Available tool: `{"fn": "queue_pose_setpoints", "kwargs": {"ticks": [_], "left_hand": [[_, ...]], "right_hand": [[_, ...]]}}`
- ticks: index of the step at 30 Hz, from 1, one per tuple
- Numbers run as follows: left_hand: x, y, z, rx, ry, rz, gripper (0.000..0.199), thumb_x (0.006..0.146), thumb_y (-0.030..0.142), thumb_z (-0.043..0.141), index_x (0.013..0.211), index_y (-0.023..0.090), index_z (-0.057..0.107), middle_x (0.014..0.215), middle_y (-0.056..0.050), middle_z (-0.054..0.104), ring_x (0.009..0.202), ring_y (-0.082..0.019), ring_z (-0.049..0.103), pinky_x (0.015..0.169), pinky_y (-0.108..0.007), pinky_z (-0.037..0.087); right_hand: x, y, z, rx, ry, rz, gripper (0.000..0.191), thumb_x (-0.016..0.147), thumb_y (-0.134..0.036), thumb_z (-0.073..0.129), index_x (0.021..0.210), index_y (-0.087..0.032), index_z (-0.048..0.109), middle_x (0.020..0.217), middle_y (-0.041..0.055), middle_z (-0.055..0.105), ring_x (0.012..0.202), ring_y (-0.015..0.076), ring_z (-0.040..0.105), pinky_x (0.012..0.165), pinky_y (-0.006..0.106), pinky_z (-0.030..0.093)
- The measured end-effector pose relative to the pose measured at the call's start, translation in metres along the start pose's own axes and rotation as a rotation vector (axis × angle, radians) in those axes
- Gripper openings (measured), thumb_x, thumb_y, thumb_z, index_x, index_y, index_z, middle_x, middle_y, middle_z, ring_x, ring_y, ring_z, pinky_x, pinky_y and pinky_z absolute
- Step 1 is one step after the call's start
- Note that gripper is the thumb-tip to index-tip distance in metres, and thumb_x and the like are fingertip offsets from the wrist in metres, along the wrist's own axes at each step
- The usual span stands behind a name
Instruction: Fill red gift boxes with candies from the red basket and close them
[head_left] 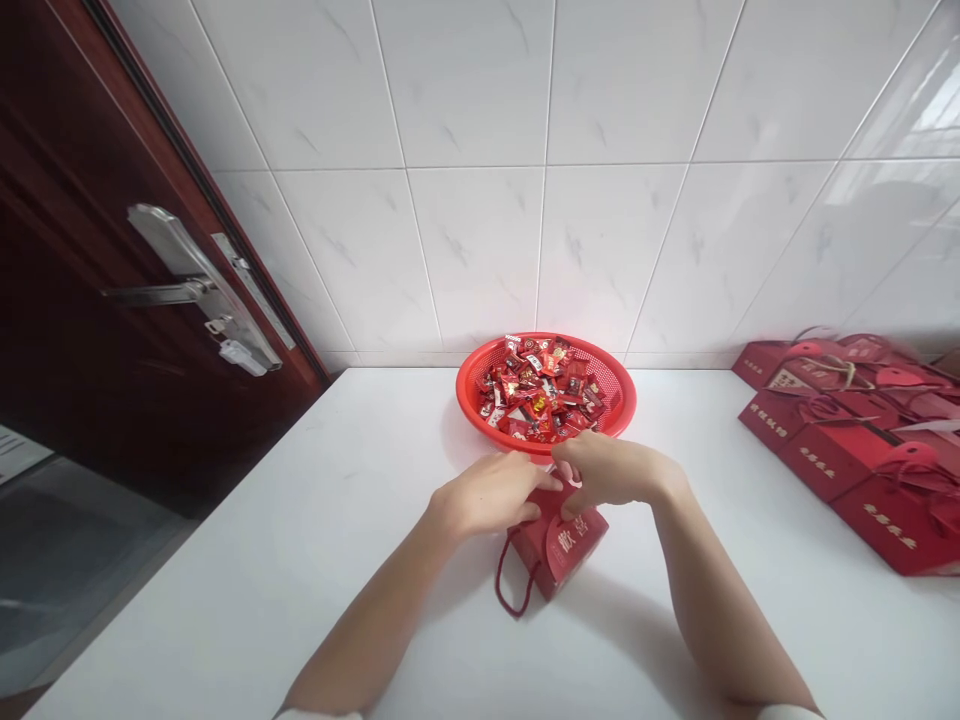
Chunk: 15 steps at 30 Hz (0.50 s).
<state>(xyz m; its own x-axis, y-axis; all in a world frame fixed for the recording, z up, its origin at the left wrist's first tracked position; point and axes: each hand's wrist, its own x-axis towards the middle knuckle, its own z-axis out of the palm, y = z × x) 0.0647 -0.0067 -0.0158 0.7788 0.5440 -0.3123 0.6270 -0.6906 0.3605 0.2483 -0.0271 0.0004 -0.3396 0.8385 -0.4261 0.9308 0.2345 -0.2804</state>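
Note:
A small red paper gift box (551,550) with pale lettering and a dark red cord handle stands on the white table in front of me. My left hand (495,492) grips its upper left side, fingers bent against the card. From the right, my right hand (611,475) holds the upper part of the box with thumb and fingers. Part of the box top is hidden under both hands. Just behind them is a red plastic basket (472,400) full of wrapped sweets (536,390), mostly red.
Several red gift boxes (847,440) with ribbons are grouped at the table's right side. White wall tiles (480,240) rise behind the white table (360,470). On the left stands a dark red door (82,300) with a metal handle (161,292) and keys.

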Motion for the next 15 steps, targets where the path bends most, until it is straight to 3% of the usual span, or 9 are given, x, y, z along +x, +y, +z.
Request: {"fn": "queue_pose_setpoints", "kwargs": {"ticks": [2, 6, 9, 12, 15], "left_hand": [[-0.002, 0.0, -0.003, 0.004, 0.013, 0.021, 0.043, 0.087, 0.014, 0.059, 0.123, 0.034, 0.073, 0.104, -0.005, 0.068, 0.096, -0.025, 0.065, 0.073, -0.03, 0.046], [-0.008, 0.0, -0.009, -0.063, 0.066, 0.155, 0.029, 0.089, 0.013, 0.058, 0.106, 0.027, 0.078, 0.107, -0.005, 0.065, 0.1, -0.022, 0.064, 0.078, -0.029, 0.046], [-0.008, 0.0, -0.009, -0.16, 0.021, 0.224, 0.023, 0.087, 0.009, 0.059, 0.097, 0.021, 0.076, 0.106, -0.003, 0.07, 0.095, -0.02, 0.066, 0.077, -0.028, 0.046], [-0.005, 0.001, -0.007, -0.219, -0.039, 0.231, 0.021, 0.084, 0.01, 0.061, 0.096, 0.02, 0.073, 0.104, -0.002, 0.073, 0.092, -0.019, 0.067, 0.072, -0.027, 0.046], [0.0, 0.004, -0.003, -0.215, -0.012, 0.162, 0.005, 0.085, 0.019, 0.063, 0.086, 0.019, 0.069, 0.096, -0.003, 0.071, 0.082, -0.019, 0.065, 0.063, -0.028, 0.043]], "right_hand": [[0.001, 0.001, 0.0, -0.005, 0.003, 0.047, 0.029, 0.072, -0.03, 0.085, 0.09, -0.017, 0.066, 0.098, 0.0094, 0.067, 0.084, 0.0245, 0.062, 0.05, 0.028, 0.035], [0.005, 0.0, 0.003, -0.008, 0.003, 0.092, 0.033, 0.071, -0.032, 0.086, 0.092, -0.017, 0.065, 0.096, 0.0085, 0.066, 0.082, 0.0238, 0.063, 0.05, 0.028, 0.035], [0.008, -0.004, 0.004, -0.024, 0.004, 0.07, 0.028, 0.071, -0.028, 0.085, 0.087, -0.016, 0.065, 0.093, 0.0081, 0.066, 0.079, 0.0223, 0.062, 0.051, 0.028, 0.035], [0.009, -0.005, 0.006, -0.037, 0.008, 0.055, 0.024, 0.07, -0.024, 0.083, 0.085, -0.015, 0.066, 0.093, 0.0088, 0.067, 0.078, 0.0222, 0.063, 0.051, 0.028, 0.035], [0.01, 0.005, 0.01, -0.003, 0.02, 0.019, 0.025, 0.069, -0.025, 0.081, 0.088, -0.015, 0.068, 0.097, 0.0111, 0.068, 0.082, 0.0251, 0.064, 0.051, 0.028, 0.036]]}}
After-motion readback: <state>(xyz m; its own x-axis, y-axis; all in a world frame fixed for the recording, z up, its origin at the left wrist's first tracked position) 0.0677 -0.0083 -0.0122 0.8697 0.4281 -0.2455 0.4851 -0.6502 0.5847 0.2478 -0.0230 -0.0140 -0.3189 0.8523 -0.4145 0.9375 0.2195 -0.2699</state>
